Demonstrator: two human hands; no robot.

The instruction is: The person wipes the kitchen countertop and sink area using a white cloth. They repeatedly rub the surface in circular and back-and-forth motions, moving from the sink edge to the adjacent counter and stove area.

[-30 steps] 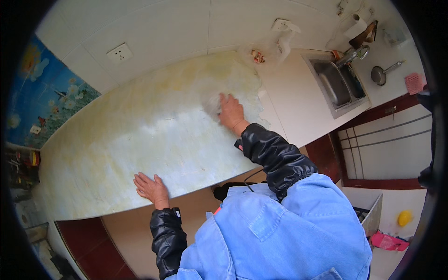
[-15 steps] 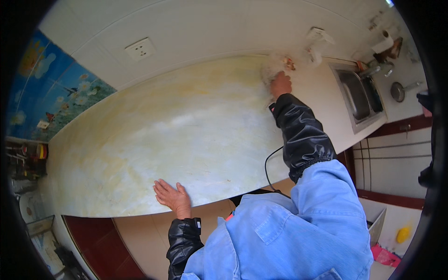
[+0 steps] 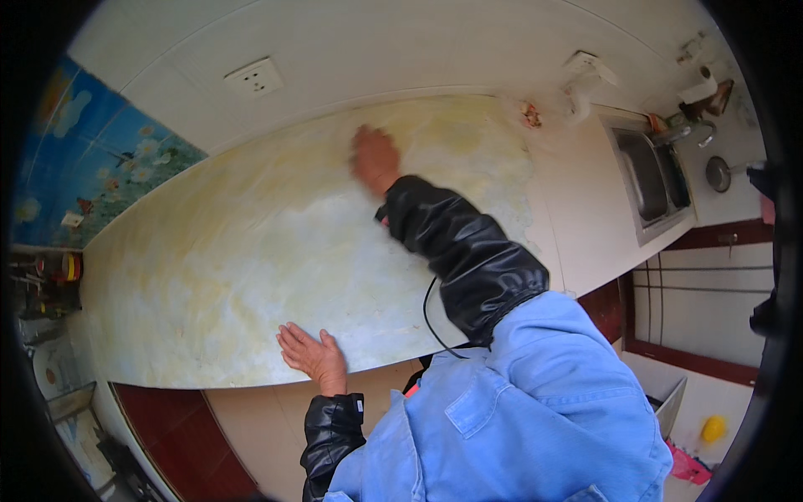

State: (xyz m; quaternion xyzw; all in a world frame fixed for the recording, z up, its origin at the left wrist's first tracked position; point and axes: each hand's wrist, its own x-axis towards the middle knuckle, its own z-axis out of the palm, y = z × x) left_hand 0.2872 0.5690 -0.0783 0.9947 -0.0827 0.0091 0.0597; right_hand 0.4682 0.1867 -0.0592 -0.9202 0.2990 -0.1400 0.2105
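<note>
A marbled yellow, pale-green and white covering (image 3: 251, 251) lies over most of the long countertop. My right hand (image 3: 375, 159) rests on its far part, palm down and fingers stretched out, slightly smeared by motion. Nothing shows in that hand. At the near edge, my left hand (image 3: 315, 356) lies flat on the covering with its fingers spread, holding nothing. Black glossy sleeves cover both forearms. The covering's uneven right edge meets the bare cream countertop (image 3: 565, 192). A small reddish crumpled thing (image 3: 531, 115) sits there against the wall.
A steel sink (image 3: 640, 180) with a tap (image 3: 686, 132) is set into the counter at the right. Wall sockets (image 3: 255, 78) are at the back. A black cord (image 3: 428, 314) hangs by my right forearm. Several items (image 3: 50, 268) stand at the far left.
My right hand has swept left along the far part of the covering, away from the small reddish thing, and its fingers have straightened. The left hand stays almost where it was.
</note>
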